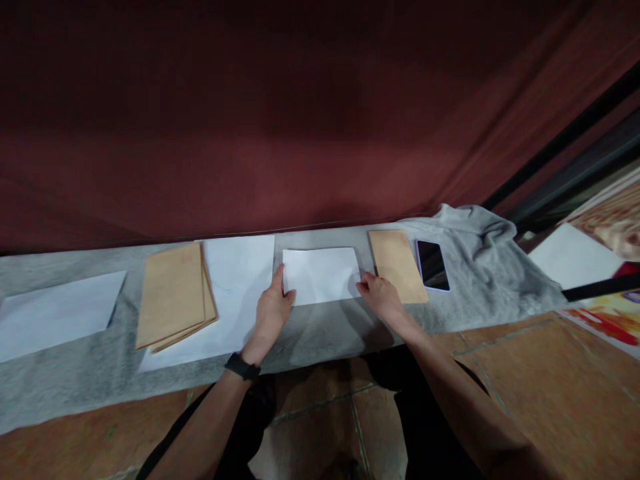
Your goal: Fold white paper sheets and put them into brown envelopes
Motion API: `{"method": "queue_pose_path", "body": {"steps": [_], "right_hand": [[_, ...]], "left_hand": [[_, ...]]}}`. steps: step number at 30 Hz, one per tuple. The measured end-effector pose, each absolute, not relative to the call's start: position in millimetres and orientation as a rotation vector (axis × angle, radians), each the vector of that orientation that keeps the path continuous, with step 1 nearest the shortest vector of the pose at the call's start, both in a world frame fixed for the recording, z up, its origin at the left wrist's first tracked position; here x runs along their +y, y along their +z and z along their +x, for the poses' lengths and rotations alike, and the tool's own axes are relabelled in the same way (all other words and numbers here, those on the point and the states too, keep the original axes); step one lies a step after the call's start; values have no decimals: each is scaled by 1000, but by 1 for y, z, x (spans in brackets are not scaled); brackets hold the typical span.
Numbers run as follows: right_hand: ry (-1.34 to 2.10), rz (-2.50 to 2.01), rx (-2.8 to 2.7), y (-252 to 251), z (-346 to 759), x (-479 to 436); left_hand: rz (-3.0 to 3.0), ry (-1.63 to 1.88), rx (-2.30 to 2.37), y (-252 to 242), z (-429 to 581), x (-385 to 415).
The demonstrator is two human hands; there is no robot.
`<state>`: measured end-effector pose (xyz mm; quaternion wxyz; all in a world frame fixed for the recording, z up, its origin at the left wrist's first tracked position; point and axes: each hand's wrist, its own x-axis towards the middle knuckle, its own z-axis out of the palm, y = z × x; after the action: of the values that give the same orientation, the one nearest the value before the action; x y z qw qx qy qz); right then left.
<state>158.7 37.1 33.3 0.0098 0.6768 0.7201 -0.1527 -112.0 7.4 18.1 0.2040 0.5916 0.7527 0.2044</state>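
A white folded sheet of paper lies in front of me on the grey cloth, faint creases across it. At its left edge is my left hand, index finger stretched along the edge and thumb apart at the lower corner. The fingers of my right hand are curled together and pinch the sheet's right edge; their undersides are hidden. Just beyond that hand lies a brown envelope. Left of my left hand, a stack of brown envelopes rests partly over larger white paper.
A phone with a dark screen lies right of the single envelope. Another white sheet is at far left. The grey cloth covers a long narrow surface, bunched at its right end. A dark red fabric wall rises behind; tiled floor lies below.
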Motion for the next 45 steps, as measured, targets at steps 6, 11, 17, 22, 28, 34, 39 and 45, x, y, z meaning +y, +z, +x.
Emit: {"method": "queue_pose_path", "body": {"steps": [6, 11, 17, 22, 28, 34, 39, 45], "right_hand": [[-442, 2149, 2251, 33, 150, 27], [-214, 2222, 2381, 32, 142, 20], [-572, 2065, 2859, 17, 116, 27], [-813, 1919, 3018, -2, 79, 35], [-723, 1945, 2910, -12, 68, 50], [-406, 1920, 2848, -20, 85, 53], [-202, 2067, 2783, -31, 95, 55], [-108, 2267, 2680, -34, 106, 54]], "left_hand": [[1672, 623, 2044, 18, -112, 10], [1831, 504, 2161, 24, -107, 1], [2253, 631, 2021, 11, -75, 1], [2292, 555, 1781, -24, -44, 19], [2270, 455, 1861, -31, -36, 30], [2160, 425, 2096, -24, -55, 36], [2078, 455, 2176, -23, -70, 35], [2007, 521, 2253, -21, -76, 30]]}}
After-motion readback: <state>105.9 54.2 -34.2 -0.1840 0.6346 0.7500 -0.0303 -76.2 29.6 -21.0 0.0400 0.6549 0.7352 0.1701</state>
